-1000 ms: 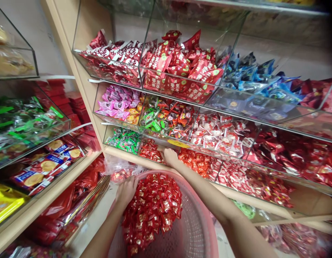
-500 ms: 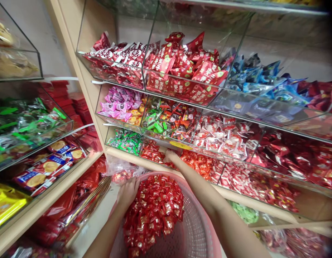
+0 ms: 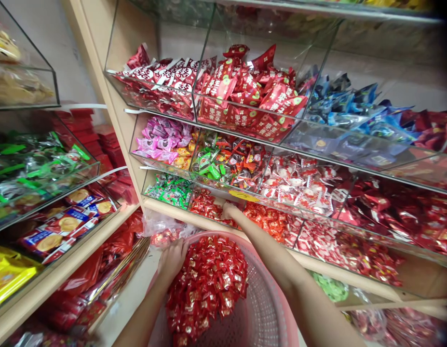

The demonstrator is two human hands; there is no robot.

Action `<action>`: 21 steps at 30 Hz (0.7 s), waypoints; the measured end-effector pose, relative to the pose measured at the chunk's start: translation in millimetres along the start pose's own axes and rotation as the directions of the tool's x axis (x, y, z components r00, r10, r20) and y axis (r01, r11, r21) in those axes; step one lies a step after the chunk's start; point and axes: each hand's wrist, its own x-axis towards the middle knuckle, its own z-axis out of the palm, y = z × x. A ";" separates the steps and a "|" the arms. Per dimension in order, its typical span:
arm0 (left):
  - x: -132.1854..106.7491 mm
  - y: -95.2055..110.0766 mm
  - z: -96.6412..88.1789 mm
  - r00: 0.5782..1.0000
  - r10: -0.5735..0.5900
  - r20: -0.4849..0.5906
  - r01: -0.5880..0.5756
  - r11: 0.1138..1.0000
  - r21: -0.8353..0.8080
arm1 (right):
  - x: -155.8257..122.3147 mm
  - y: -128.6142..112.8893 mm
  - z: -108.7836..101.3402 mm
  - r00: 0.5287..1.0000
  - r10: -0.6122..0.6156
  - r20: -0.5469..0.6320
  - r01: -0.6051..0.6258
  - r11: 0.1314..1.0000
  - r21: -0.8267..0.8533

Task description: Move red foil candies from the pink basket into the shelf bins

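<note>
A pink plastic basket stands in front of me, with a heap of red-and-gold wrapped candies on its left side. My left hand grips the basket's far left rim, fingers curled over it. My right hand reaches past the basket into the lowest shelf compartment, among red wrapped candies. Its fingertips are hidden there, so whether they hold any candy does not show. Orange-red candies lie just right of that hand.
Clear-fronted bins rise above, holding large red packets, blue packets and white-and-red sweets. Beside the right hand's compartment are green candies. A yellow label hangs over it. Another shelf with biscuit packs stands left.
The view has shifted very slightly. Both hands keep almost the same places, the left on the basket rim and the right in the candy compartment.
</note>
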 end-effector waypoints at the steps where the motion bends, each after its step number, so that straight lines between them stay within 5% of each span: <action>1: 0.2 -0.1 0.1 1.000 -0.003 0.003 0.003 1.000 0.000 | -0.3 0.4 -3.0 1.000 0.009 0.020 -0.009 1.000 0.006; 7: 0.9 -1.2 2.0 1.000 0.011 -0.015 -0.011 1.000 0.000 | -1.2 -6.3 -14.4 0.997 0.009 0.071 -0.015 0.995 0.096; 21: 1.9 -5.9 9.0 0.999 0.029 -0.045 -0.029 1.000 0.010 | -3.3 -28.7 0.2 0.984 0.129 0.123 -0.148 0.975 0.167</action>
